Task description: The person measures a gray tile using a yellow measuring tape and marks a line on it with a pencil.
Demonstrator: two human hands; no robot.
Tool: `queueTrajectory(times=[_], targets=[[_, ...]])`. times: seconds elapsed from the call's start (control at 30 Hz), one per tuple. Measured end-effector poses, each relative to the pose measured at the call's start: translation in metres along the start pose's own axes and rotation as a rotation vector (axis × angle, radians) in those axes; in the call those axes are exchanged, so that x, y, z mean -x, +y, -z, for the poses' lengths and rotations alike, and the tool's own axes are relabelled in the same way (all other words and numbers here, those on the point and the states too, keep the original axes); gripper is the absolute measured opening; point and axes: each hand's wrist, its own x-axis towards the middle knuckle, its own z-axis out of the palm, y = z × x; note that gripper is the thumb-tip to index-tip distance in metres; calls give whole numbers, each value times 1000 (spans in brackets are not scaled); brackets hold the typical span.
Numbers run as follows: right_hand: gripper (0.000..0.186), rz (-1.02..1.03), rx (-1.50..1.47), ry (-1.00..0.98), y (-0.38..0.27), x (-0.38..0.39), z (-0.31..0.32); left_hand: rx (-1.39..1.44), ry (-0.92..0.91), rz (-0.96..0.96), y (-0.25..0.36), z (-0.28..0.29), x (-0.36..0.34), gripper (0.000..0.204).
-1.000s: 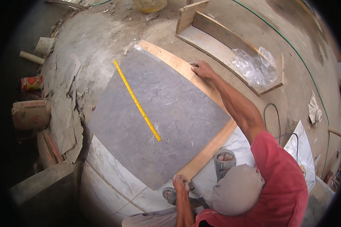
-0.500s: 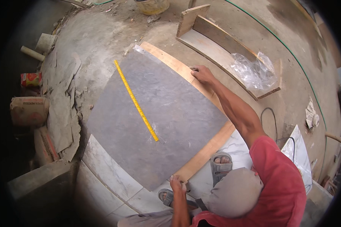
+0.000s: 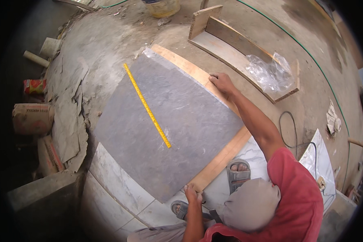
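Note:
A large grey slab (image 3: pixel 165 105) with a faintly mottled face lies flat. Light wooden strips border it along the far-right and near-right edges. My right hand (image 3: pixel 224 84) is closed at the outer edge of the far strip (image 3: pixel 177 60), fingers curled with the thumb side on the wood. At the near corner my left hand (image 3: pixel 193 193) pinches the end of the near strip (image 3: pixel 222 157); part of its grip is hidden. A yellow measuring tape length (image 3: pixel 147 105) rests slantwise across the slab, touched by neither hand.
White marbled tiles (image 3: pixel 121 177) lie under the slab's near side and my sandalled feet. Beyond stands an open wooden trough (image 3: pixel 234 48) with crumpled clear plastic (image 3: pixel 272 72) in it. A green hose (image 3: pixel 302 46) curves along the right. Paper sacks (image 3: pixel 32 119) and broken slabs sit left.
My right hand has slid slightly nearer along the far strip. The left hand has shifted a little at the near corner. The slab and tape look the same, with a slight view shift.

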Motion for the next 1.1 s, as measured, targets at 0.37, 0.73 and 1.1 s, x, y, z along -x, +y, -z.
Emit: queueTrajectory(times=[0.37,0.73,1.1], targets=[[34,43,41,99,7,4,-6,-1,-58,-27,-3,-2,-1,29],[39,109,233,158,-8,55,4,22,185,-93,43,45,24,45],[42,168,427,278,8,203,-10,-73,678,-559,133,145,-110,54]])
